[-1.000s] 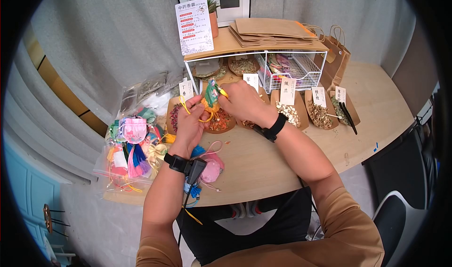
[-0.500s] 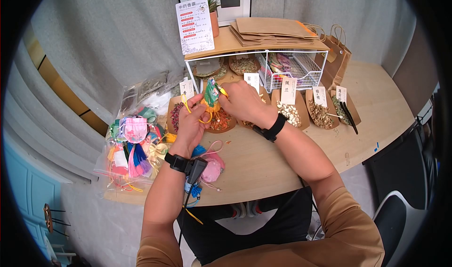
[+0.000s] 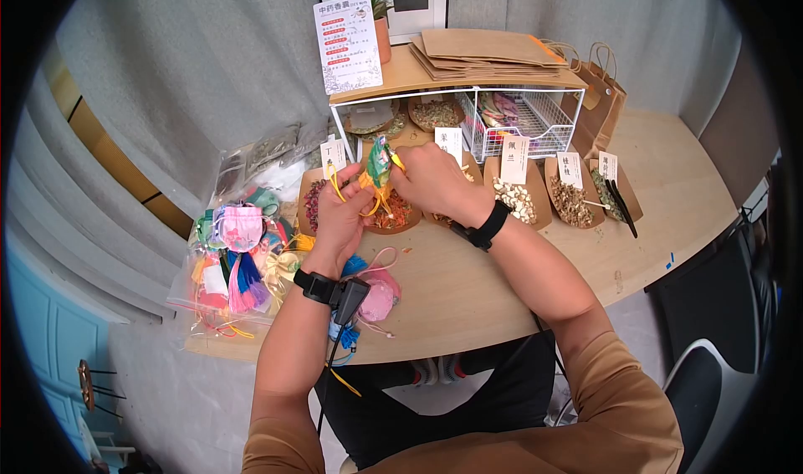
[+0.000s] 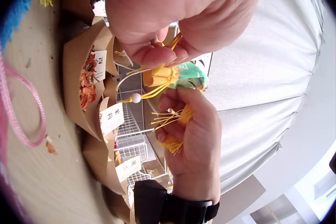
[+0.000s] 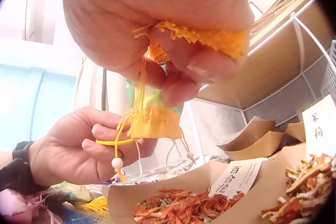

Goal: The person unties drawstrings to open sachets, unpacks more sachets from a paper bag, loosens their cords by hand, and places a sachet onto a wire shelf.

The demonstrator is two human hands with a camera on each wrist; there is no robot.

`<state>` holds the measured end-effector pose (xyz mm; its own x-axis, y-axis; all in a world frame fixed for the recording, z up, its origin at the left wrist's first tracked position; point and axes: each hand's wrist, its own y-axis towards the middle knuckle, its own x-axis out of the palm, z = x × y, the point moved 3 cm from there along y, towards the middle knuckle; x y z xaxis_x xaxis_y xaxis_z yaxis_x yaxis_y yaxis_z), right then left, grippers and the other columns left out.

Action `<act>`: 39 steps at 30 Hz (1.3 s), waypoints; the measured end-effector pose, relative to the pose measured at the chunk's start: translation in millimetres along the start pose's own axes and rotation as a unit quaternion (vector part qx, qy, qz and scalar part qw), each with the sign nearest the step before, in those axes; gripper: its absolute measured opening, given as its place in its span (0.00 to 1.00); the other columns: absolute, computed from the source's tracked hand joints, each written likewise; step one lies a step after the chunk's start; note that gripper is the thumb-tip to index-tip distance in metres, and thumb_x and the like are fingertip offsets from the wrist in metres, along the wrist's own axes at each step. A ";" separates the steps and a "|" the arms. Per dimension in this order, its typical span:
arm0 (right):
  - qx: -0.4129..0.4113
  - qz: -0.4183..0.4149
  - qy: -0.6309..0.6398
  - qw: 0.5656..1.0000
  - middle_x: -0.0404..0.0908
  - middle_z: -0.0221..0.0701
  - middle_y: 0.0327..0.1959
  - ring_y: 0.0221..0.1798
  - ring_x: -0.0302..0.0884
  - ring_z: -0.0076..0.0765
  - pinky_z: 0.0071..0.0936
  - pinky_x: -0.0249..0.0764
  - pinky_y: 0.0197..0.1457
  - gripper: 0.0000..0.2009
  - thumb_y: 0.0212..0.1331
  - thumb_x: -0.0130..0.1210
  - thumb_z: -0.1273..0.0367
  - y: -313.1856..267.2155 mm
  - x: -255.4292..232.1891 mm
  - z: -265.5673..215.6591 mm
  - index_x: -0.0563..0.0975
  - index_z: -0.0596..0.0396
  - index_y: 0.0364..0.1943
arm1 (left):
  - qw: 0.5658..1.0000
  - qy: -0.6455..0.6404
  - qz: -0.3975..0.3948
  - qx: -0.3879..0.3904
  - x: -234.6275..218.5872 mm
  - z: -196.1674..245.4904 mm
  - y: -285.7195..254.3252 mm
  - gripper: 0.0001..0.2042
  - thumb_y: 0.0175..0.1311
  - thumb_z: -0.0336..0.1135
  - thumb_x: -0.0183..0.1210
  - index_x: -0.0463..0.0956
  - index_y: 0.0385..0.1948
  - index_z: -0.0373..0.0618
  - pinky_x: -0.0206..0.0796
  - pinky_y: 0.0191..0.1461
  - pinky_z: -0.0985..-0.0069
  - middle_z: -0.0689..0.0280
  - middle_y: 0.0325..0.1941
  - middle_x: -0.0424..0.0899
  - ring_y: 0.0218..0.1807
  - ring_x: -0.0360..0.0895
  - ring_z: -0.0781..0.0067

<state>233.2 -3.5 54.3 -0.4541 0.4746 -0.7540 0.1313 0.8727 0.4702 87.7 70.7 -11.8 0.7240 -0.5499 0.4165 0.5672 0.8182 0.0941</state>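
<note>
Over the trays hangs a green pouch [image 3: 379, 168], upside down, with a yellow gathered mouth [image 5: 156, 122] facing downward. My right hand [image 3: 441, 183] pinches the pouch's green end from above, and a yellow tassel [image 4: 175, 144] is tucked in its palm. My left hand [image 3: 339, 221] is beside the mouth, pinching the yellow drawstring [image 4: 151, 94] between thumb and fingers. A white bead [image 5: 117, 163] hangs on that cord. Directly below stands a paper tray [image 5: 122, 201] of orange-red dried petals [image 5: 184, 206].
More labelled trays of herbs, such as white pieces [image 3: 514, 199], line the table [image 3: 477, 298]. Behind is a wire-framed shelf [image 3: 401, 92] with kraft bags [image 3: 489, 51]. A plastic bag of colourful pouches [image 3: 238, 231] lies left; a pink pouch [image 3: 379, 298] lies near the left wrist.
Both hands keep their hold on the pouch and drawstring. The pouch has tilted slightly; the head view has shifted a little.
</note>
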 end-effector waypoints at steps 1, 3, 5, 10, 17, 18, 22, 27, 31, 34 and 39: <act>-0.009 -0.001 0.010 1.000 0.78 0.52 0.23 0.30 0.78 0.59 0.49 0.75 0.37 0.12 0.54 0.51 0.65 0.1 1.8 1.1 0.79 0.62 0.27 | 1.000 0.000 -0.003 0.003 -0.7 -0.7 0.7 0.22 0.61 0.20 0.54 0.61 0.57 0.39 0.59 0.20 0.84 0.70 0.30 0.74 0.24 0.67 0.84; -0.016 0.000 0.008 1.000 0.78 0.51 0.23 0.30 0.78 0.59 0.49 0.75 0.37 0.12 0.54 0.52 0.65 0.3 3.2 1.9 0.79 0.62 0.27 | 1.000 0.000 -0.001 0.002 -1.7 -1.6 1.3 0.21 0.61 0.20 0.54 0.61 0.57 0.39 0.59 0.20 0.84 0.70 0.30 0.73 0.23 0.67 0.84; -0.023 0.001 0.006 1.000 0.78 0.51 0.23 0.30 0.78 0.59 0.49 0.75 0.37 0.13 0.54 0.52 0.65 0.5 2.0 1.3 0.79 0.63 0.28 | 1.000 0.000 0.001 0.002 -4.3 -3.7 3.2 0.21 0.61 0.20 0.53 0.62 0.56 0.39 0.58 0.20 0.84 0.70 0.30 0.73 0.23 0.67 0.84; -0.010 0.001 -0.007 1.000 0.78 0.51 0.23 0.30 0.78 0.58 0.49 0.75 0.37 0.12 0.53 0.51 0.65 1.1 -3.5 -1.8 0.78 0.63 0.27 | 0.999 -0.008 0.023 0.024 -8.8 -4.5 6.1 0.22 0.60 0.20 0.54 0.61 0.57 0.39 0.59 0.20 0.84 0.68 0.32 0.76 0.23 0.67 0.84; -0.047 -0.005 -0.031 0.998 0.77 0.50 0.22 0.29 0.77 0.59 0.48 0.73 0.36 0.11 0.53 0.51 0.66 -0.6 7.0 0.2 0.78 0.60 0.28 | 0.999 0.015 0.029 0.025 -8.5 -3.2 5.4 0.22 0.60 0.20 0.53 0.60 0.57 0.38 0.59 0.20 0.84 0.68 0.31 0.76 0.23 0.67 0.84; -0.027 -0.007 -0.021 0.999 0.77 0.51 0.22 0.29 0.77 0.59 0.48 0.73 0.36 0.11 0.53 0.51 0.66 0.0 1.0 -0.9 0.78 0.61 0.28 | 0.999 0.005 0.038 0.027 -7.4 -2.4 4.7 0.22 0.60 0.20 0.53 0.61 0.57 0.38 0.58 0.20 0.84 0.68 0.31 0.76 0.22 0.67 0.84; -0.033 -0.004 -0.005 0.999 0.77 0.51 0.22 0.29 0.77 0.59 0.48 0.73 0.36 0.11 0.52 0.52 0.66 -1.1 0.3 -4.0 0.78 0.61 0.29 | 0.998 0.006 0.049 0.027 -5.6 -1.4 3.3 0.21 0.60 0.19 0.53 0.61 0.56 0.36 0.58 0.20 0.84 0.67 0.31 0.76 0.22 0.67 0.83; -0.065 -0.018 -0.008 0.998 0.77 0.50 0.22 0.29 0.76 0.60 0.47 0.74 0.36 0.11 0.52 0.52 0.66 -1.4 9.1 -0.7 0.78 0.61 0.30 | 0.998 0.004 0.047 0.047 -12.9 -4.9 9.0 0.22 0.59 0.19 0.53 0.60 0.56 0.35 0.59 0.20 0.84 0.67 0.31 0.76 0.23 0.68 0.83; -0.023 -0.021 0.006 1.000 0.77 0.51 0.23 0.30 0.76 0.60 0.47 0.74 0.36 0.10 0.52 0.51 0.67 -1.6 -4.3 -6.6 0.78 0.61 0.31 | 0.998 -0.005 0.055 0.038 -8.9 -1.7 5.4 0.23 0.58 0.19 0.53 0.60 0.56 0.35 0.58 0.19 0.84 0.67 0.30 0.76 0.22 0.68 0.83; -0.064 0.007 0.011 0.998 0.77 0.51 0.22 0.29 0.76 0.60 0.47 0.73 0.36 0.10 0.53 0.51 0.67 -2.5 9.8 -0.6 0.78 0.61 0.30 | 0.998 0.006 0.052 0.034 -9.9 -4.2 6.1 0.22 0.59 0.20 0.54 0.60 0.56 0.36 0.59 0.19 0.84 0.67 0.30 0.76 0.23 0.68 0.82; -0.038 -0.006 -0.010 0.999 0.77 0.50 0.22 0.29 0.76 0.60 0.48 0.73 0.35 0.10 0.53 0.52 0.66 -1.6 1.5 -3.8 0.78 0.61 0.29 | 0.998 0.004 0.045 0.043 -13.1 -4.2 8.0 0.23 0.59 0.20 0.54 0.60 0.57 0.37 0.60 0.19 0.83 0.67 0.29 0.76 0.22 0.68 0.82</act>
<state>229.0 -4.6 54.2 -0.4371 0.4666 -0.7689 0.0575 0.8677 0.4938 84.4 83.7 -20.3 0.7739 -0.4739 0.4201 0.4637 0.8759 0.1337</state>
